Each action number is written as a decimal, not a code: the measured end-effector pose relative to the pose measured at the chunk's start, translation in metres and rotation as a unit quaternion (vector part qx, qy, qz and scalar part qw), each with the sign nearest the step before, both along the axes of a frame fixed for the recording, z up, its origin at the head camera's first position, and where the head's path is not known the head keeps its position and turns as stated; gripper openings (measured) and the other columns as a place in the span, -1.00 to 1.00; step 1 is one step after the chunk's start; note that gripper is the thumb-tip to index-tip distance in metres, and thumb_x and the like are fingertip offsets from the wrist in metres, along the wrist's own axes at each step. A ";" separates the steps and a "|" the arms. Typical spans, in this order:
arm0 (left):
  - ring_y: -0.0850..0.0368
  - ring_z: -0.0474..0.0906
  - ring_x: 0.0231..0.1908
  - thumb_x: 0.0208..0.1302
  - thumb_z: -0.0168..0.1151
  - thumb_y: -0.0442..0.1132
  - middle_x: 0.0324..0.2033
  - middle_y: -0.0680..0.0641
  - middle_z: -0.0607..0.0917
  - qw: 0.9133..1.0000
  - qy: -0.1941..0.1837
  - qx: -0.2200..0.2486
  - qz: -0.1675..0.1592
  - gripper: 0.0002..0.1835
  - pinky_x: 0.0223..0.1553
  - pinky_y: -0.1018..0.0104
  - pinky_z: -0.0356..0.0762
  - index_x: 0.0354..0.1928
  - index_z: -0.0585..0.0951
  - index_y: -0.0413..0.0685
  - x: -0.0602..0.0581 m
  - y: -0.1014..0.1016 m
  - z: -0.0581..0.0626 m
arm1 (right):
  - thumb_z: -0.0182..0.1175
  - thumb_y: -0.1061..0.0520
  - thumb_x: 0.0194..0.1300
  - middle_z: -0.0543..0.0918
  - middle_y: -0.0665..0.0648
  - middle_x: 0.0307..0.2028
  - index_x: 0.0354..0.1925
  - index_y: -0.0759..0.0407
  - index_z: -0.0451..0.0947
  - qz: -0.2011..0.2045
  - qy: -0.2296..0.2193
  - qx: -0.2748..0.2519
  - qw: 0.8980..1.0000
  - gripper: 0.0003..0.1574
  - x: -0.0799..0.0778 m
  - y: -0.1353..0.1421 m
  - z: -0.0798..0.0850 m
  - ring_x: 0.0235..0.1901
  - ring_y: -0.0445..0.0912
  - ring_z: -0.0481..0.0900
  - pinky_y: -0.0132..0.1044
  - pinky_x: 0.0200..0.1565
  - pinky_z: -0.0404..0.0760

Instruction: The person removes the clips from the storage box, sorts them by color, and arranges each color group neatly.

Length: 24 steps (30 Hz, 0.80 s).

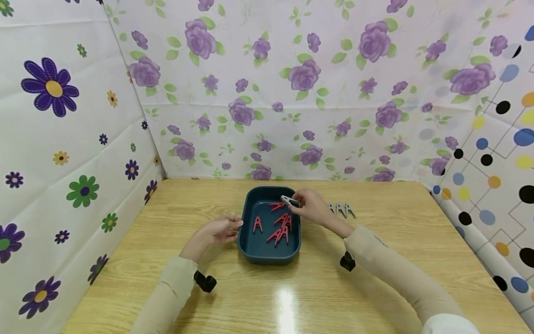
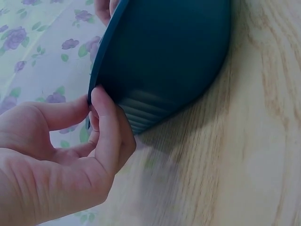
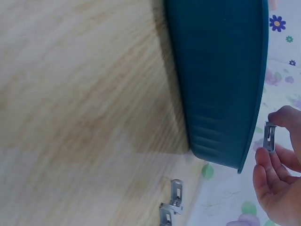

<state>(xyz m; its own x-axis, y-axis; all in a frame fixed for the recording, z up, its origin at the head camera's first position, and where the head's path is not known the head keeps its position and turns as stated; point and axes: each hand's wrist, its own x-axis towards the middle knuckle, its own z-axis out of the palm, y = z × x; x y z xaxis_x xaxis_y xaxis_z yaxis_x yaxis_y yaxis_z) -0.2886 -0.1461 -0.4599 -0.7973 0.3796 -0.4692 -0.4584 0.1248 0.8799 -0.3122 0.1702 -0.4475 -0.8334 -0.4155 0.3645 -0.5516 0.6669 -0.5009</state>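
A dark teal plastic tub (image 1: 269, 260) stands on the table with several red clothespins (image 1: 257, 224) lying inside. At its left side my left hand (image 1: 219, 229) pinches the rim between thumb and fingers, seen closely in the left wrist view. Over the tub's far right corner, my right hand (image 1: 310, 206) holds a grey clothespin (image 1: 289, 200) between thumb and fingertips. In the right wrist view that grey clothespin (image 3: 269, 137) is above the rim level, apart from the tub wall (image 3: 218, 89). To the tub's right lie 3 grey clothespins (image 1: 341, 210) in a row, partly behind the right hand.
The wooden table (image 1: 333, 297) extends around the tub on all sides. A floral cloth (image 1: 267, 93) hangs behind it, a flower-patterned sheet (image 1: 83, 153) on the left and a dotted sheet (image 1: 496, 176) on the right. Dark wrist cameras (image 1: 205, 281) sit below both wrists.
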 end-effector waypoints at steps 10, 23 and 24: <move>0.26 0.52 -0.42 0.44 0.02 -0.31 -0.42 0.08 0.60 1.000 0.003 0.007 -0.009 -0.89 -0.35 0.44 0.55 -0.07 0.42 -0.15 0.001 -0.001 -0.001 | 0.37 0.04 0.19 0.63 0.14 -0.31 -0.16 0.21 0.64 -0.036 0.016 -0.034 0.999 -0.69 0.012 0.011 -0.010 -0.41 -0.15 0.54 -0.25 -0.30 0.57; 0.26 0.53 -0.42 0.45 0.04 -0.27 -0.41 0.06 0.60 1.000 0.008 0.007 -0.011 -0.85 -0.35 0.44 0.56 -0.04 0.42 -0.15 -0.001 -0.003 -0.004 | 0.40 0.06 0.15 0.61 0.13 -0.39 -0.23 0.19 0.66 -0.054 0.043 -0.047 0.996 -0.74 0.015 0.024 -0.020 -0.49 -0.17 0.51 -0.37 -0.41 0.50; 0.26 0.53 -0.42 0.45 0.04 -0.27 -0.41 0.06 0.60 1.000 0.007 0.007 -0.009 -0.85 -0.35 0.44 0.56 -0.03 0.42 -0.15 0.000 -0.003 -0.004 | 0.40 0.07 0.15 0.61 0.14 -0.40 -0.24 0.20 0.66 -0.055 0.045 -0.049 0.996 -0.74 0.015 0.025 -0.021 -0.49 -0.18 0.51 -0.37 -0.41 0.51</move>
